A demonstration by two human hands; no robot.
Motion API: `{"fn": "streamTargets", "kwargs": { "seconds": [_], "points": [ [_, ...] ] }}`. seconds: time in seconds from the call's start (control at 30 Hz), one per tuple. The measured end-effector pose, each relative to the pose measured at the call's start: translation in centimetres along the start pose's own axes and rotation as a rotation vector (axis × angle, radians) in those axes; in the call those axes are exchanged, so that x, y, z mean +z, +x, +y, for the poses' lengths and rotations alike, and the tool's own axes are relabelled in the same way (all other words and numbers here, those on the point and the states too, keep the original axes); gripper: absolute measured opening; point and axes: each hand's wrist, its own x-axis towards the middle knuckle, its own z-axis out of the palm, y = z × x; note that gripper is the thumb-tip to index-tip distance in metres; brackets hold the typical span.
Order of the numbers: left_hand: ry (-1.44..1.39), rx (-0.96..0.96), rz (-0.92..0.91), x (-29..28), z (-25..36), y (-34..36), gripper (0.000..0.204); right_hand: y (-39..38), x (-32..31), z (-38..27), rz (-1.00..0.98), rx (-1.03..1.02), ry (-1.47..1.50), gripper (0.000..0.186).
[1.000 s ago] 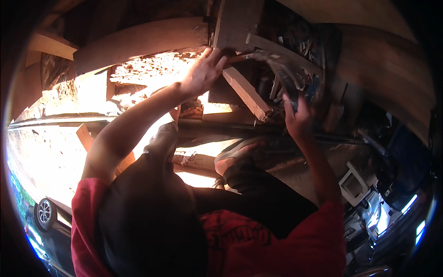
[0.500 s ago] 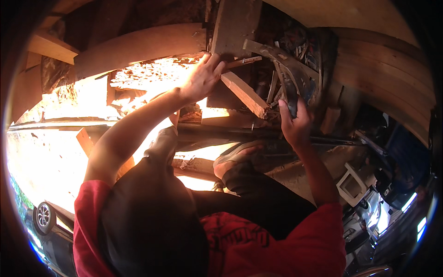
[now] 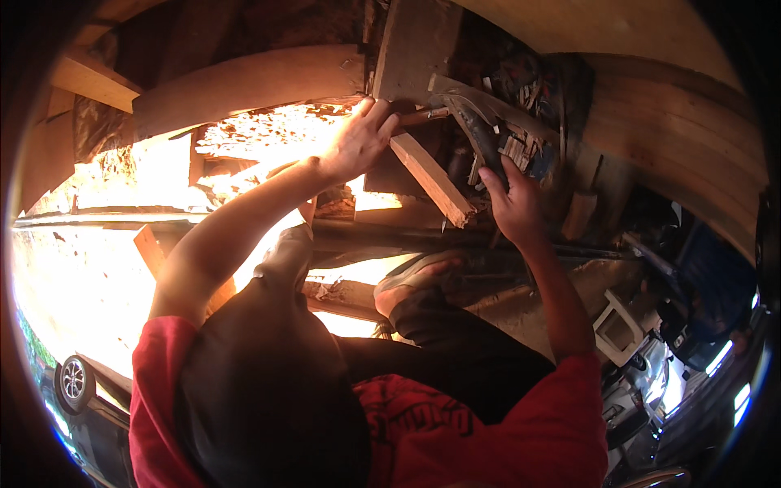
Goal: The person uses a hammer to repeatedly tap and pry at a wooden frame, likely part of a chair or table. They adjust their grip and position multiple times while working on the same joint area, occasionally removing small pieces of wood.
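1. Left hand [image 3: 358, 142]: unmoved, curled, apparently gripping slim brown rod [image 3: 426, 116].
2. Rod: tip pokes out right.
3. Right hand [image 3: 515, 202]: wrapped round dark, curved-headed hammer [image 3: 478, 137]; head swung left, now near tip. Likely working reach.

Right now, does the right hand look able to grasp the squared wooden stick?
Probably not: the right hand is closed around the handle of a dark tool. The way itself seems free, as the rough end of the squared wooden stick lies close by.
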Motion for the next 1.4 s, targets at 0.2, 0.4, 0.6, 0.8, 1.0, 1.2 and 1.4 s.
{"fn": "streamTargets", "kwargs": {
  "seconds": [0.2, 0.4, 0.6, 0.8, 1.0, 1.2, 1.4],
  "points": [
    [0.145, 0.043, -0.107, 0.0, -0.3, 0.1, 0.061, 1.7, 1.4, 1.6, -0.04, 0.017, -0.071, 0.029],
    [0.328, 0.18, -0.093, -0.8, -0.4, 0.3, 0.067, 0.7, 1.7, 2.6, -0.012, -0.096, -0.017, 0.029],
    [0.052, 0.006, -0.065, -0.5, -0.1, 0.4, 0.052, 0.0, 1.4, 1.9, 0.065, -0.083, 0.079, 0.028],
    [-0.099, -0.027, 0.068, 0.0, -0.4, 0.0, 0.055, -0.8, 1.5, 4.1, 0.2, 0.15, -0.055, 0.032],
    [-0.12, -0.128, 0.084, 0.2, -1.7, -1.3, 0.058, 1.3, 6.2, 11.7, 0.488, 0.094, -0.246, 0.038],
    [0.26, 0.019, -0.041, 0.7, -3.2, -1.9, 0.055, 1.6, 5.8, 12.7, 0.429, 0.062, -0.257, 0.04],
    [0.409, 0.092, -0.062, 0.9, -3.6, -1.6, 0.057, 3.4, 8.2, 9.0, 0.235, -0.483, -0.311, 0.029]
  ]
}}
